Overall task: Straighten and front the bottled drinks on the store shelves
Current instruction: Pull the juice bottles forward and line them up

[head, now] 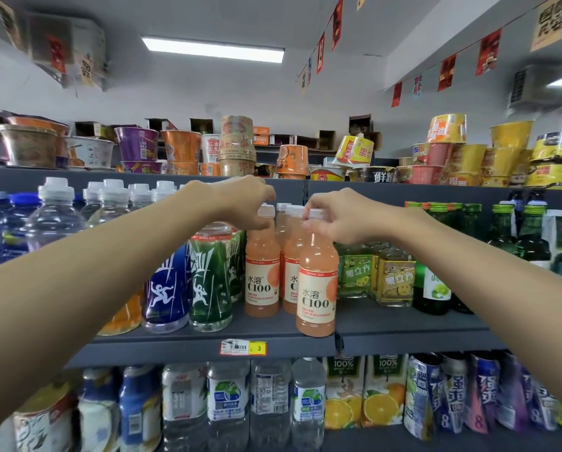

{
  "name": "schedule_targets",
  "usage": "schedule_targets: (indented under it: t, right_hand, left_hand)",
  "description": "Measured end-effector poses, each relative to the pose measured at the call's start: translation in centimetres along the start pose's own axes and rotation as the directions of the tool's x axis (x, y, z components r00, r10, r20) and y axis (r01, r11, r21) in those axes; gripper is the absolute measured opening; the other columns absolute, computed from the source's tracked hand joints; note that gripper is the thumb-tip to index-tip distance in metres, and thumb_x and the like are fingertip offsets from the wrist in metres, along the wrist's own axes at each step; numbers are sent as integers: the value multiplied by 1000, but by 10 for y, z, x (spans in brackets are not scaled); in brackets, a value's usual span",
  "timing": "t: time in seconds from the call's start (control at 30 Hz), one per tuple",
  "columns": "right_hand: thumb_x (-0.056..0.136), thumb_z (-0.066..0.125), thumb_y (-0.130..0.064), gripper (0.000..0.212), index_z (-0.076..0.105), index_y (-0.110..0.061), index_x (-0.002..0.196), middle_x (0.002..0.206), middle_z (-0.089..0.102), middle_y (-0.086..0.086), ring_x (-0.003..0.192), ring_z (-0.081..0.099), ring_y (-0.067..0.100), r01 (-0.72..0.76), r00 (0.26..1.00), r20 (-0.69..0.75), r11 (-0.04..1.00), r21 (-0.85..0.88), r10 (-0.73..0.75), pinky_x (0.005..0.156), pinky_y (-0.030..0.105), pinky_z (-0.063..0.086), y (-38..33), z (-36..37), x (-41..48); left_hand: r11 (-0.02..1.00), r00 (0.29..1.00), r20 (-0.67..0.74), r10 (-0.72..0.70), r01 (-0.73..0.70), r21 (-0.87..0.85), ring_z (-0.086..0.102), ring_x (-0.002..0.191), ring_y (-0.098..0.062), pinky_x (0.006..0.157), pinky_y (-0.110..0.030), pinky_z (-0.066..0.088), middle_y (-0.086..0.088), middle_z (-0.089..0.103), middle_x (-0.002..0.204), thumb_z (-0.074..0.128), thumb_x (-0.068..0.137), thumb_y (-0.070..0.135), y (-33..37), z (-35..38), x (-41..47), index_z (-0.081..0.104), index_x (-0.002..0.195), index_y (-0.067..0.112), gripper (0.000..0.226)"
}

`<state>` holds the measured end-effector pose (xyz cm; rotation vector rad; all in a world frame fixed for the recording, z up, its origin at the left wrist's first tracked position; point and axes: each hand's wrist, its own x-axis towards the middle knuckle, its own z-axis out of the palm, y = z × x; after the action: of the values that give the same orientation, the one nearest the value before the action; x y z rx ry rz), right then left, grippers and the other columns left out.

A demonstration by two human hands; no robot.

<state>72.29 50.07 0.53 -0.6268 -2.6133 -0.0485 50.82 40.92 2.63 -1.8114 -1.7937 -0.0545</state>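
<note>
While the right hand (pixel 344 220) pinches the white cap of the front C100 bottle (pixel 317 288), thumb and fingertips curled round it, that bottle stands upright at the front edge of the shelf (pixel 403 322), its "水溶 C100" label facing out. The left hand (pixel 243 203) curls its fingers round the neck of a second C100 bottle (pixel 262 275) further back, just beside a green bottle (pixel 211 278). A tag (pixel 243 348) below reads "3". Bare shelf lies open right of the front bottle, before the 果立方 bottles (pixel 395 278).
</note>
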Motion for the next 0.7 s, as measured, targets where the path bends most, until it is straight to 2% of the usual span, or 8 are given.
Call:
schedule_targets:
  t: [0.13,0.23,0.37,0.4,0.43,0.5,0.6,0.7]
  right_hand:
    - [98,58,-48,33,59,-27,124,84,53,-13,73,54,4,46,999,1,998,48,-46,60,23,38,-22,7,9]
    - [98,58,-48,37,57,-25,127,86,54,-13,74,55,3,97,995,-12,993,61,-96,60,21,38,-40,13,15]
    - [99,57,-47,47,52,-19,137,86,57,-10,78,54,5,155,988,-9,987,51,-155,69,28,39,-62,20,25]
    - [99,57,-49,52,50,-17,139,90,60,-8,81,56,7,166,986,2,986,36,-166,75,29,39,-65,20,26]
    - [96,60,-52,59,47,-18,142,102,64,-4,90,60,12,169,985,24,985,23,-169,80,30,39,-65,20,28]
    - [86,70,-59,81,36,-22,149,130,61,3,115,59,21,161,982,100,987,-3,-160,88,30,42,-62,18,28]
    - [73,81,-59,102,29,-23,153,143,53,6,126,52,25,149,980,133,989,-17,-146,100,36,45,-57,20,28]
    - [71,84,-57,107,27,-19,154,145,51,6,128,52,24,143,986,83,990,12,-143,96,27,40,-56,25,30]
  left_hand:
    - [999,1000,-27,3,-4,-36,48,100,-15,87,-28,42,-3,55,128,63,94,43,-6,-3,-8,51,140,14,56]
    - [995,999,-25,-23,20,-101,55,112,-21,93,-34,45,-2,55,123,52,102,31,-10,-6,-12,56,135,15,37]
    - [985,998,-36,-55,49,-166,53,100,-20,81,-29,38,7,50,104,51,98,9,-17,-9,-19,58,128,14,31]
    - [983,997,-43,-59,50,-176,53,98,-19,79,-28,37,8,51,103,52,97,7,-18,-10,-23,59,127,14,32]
    - [982,997,-53,-57,46,-184,53,98,-19,79,-28,36,8,52,102,52,95,6,-19,-11,-27,60,126,14,33]
    - [976,997,-62,-45,31,-215,53,99,-17,82,-28,38,5,57,106,54,94,6,-18,-14,-36,61,126,14,34]
    - [966,999,-31,25,-32,-257,57,103,-19,91,-35,45,1,63,112,60,80,24,-11,-22,-49,60,124,15,44]
    - [985,996,43,84,-76,-157,52,112,-17,110,-47,31,6,59,114,61,67,54,-5,-25,-55,53,125,21,67]
